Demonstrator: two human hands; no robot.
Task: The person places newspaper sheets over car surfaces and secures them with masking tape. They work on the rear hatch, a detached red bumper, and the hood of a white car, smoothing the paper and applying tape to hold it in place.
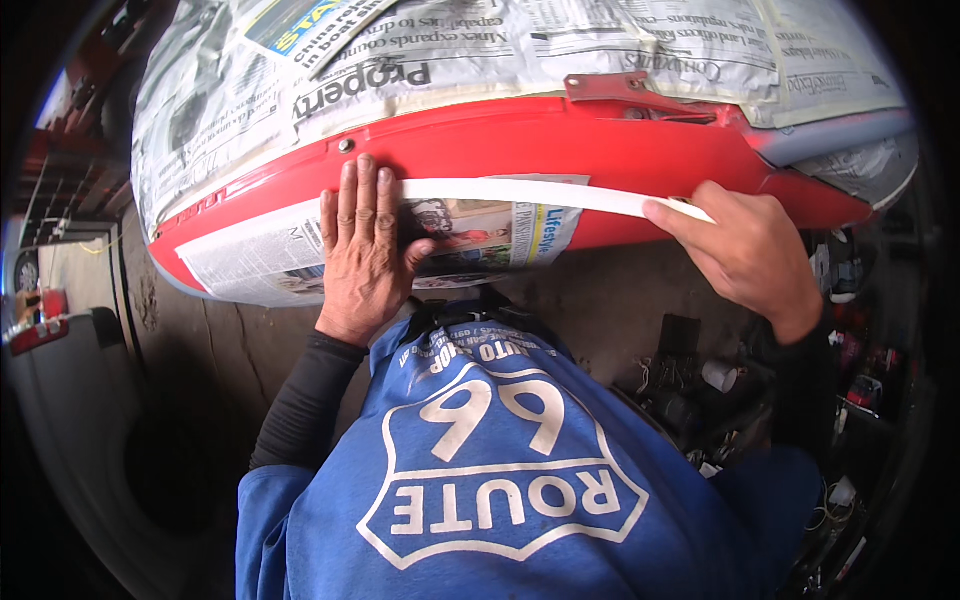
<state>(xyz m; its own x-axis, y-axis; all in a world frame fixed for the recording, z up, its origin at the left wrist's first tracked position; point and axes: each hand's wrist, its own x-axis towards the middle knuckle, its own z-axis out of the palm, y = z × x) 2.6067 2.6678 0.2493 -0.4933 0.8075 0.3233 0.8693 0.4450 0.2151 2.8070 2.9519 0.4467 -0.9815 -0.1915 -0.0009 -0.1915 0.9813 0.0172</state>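
Blue cloth shirt (330, 540): white shield outline and lettering.
Narrow white tape (520, 190): along the far edge of the near newsprint sheet (240, 250), on the curved red panel (480, 140).
Left hand (365, 250): flat, fingers close, at the tape's left end.
Right hand (755, 250): pinched on its right end.
Room: grey concrete floor (600, 300) beside the panel's near edge.
Print: headlines on sheet and far newspaper covering (470, 60).

A blue T-shirt (640, 430) with short sleeves covers the body; on its front a large white shield outline (505, 473) frames white letters and numerals, with smaller white lettering (468, 354) nearer the hem; snug black arm covers (310, 395) reach the wrists; left hand (362, 250) and right hand (752, 255) are both bare.
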